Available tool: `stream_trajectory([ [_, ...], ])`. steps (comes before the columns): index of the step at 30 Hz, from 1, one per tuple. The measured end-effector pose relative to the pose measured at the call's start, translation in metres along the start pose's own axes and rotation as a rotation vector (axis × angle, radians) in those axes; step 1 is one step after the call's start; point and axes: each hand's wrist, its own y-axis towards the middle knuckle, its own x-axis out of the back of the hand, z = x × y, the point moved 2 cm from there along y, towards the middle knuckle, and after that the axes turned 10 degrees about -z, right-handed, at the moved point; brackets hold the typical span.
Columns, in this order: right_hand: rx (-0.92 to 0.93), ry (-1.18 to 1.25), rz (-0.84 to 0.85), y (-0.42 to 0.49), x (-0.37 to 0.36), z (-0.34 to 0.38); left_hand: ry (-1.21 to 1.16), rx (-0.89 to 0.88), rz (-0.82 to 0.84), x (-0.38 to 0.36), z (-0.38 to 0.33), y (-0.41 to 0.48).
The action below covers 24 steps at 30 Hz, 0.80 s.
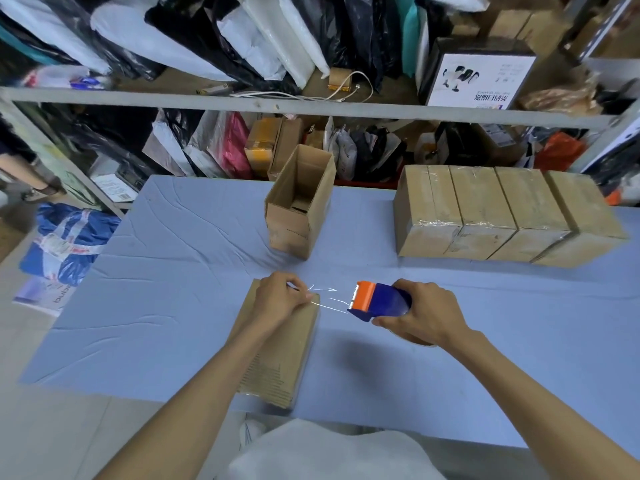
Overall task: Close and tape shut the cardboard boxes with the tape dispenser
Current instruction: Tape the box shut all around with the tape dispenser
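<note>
A closed cardboard box point(280, 362) lies lengthwise on the blue table cover point(156, 306) in front of me. My left hand point(280, 299) rests on its far end and pinches the free end of a clear tape strip point(329, 301). The strip stretches right to a blue and orange tape dispenser point(379, 301), which my right hand point(426, 313) grips just off the box's right side. An open, empty cardboard box point(298, 206) stands farther back at the centre.
Several taped boxes point(502, 216) sit in a row at the back right. Metal shelving point(311, 107) packed with bags and cartons runs behind the table. A blue bag point(65, 240) lies on the floor to the left.
</note>
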Motion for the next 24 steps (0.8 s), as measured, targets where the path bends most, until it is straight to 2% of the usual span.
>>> stream_trajectory([
  [16, -0.013, -0.027, 0.012, 0.007, -0.007, 0.003, 0.115, 0.003, -0.05, -0.012, -0.003, 0.005],
  [24, -0.013, -0.024, 0.034, 0.007, -0.009, 0.002, 0.206, -0.068, 0.007, -0.013, -0.005, 0.009],
])
